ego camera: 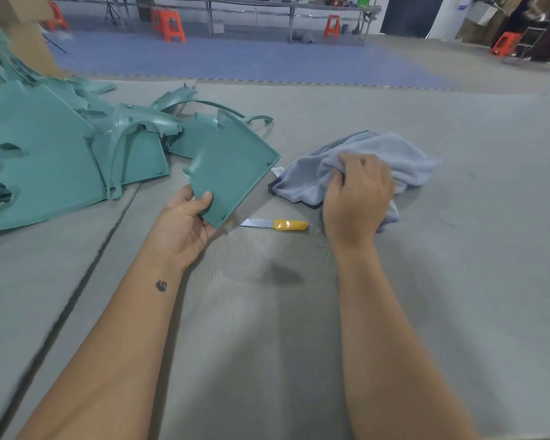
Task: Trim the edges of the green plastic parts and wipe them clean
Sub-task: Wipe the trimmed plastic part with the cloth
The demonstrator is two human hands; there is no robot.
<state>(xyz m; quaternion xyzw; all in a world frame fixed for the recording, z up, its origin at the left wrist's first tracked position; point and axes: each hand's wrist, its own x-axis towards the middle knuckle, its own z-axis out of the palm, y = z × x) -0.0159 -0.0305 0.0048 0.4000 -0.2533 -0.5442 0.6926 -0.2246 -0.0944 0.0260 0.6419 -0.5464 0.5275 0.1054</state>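
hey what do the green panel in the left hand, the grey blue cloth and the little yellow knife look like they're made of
Flat teal-green panel: looks like moulded rigid plastic, matte, with raised rims and small bosses. Crumpled grey-blue cloth: soft, fuzzy fabric, perhaps microfibre, folding loosely under the right hand. Small yellow-handled knife: glossy yellow handle, probably plastic, with a bare grey blade, likely metal.

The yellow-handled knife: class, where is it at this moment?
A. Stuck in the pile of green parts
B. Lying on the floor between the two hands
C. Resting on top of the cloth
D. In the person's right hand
B: the knife lies untouched on the floor, while the left hand holds a green part and the right hand grips the cloth.
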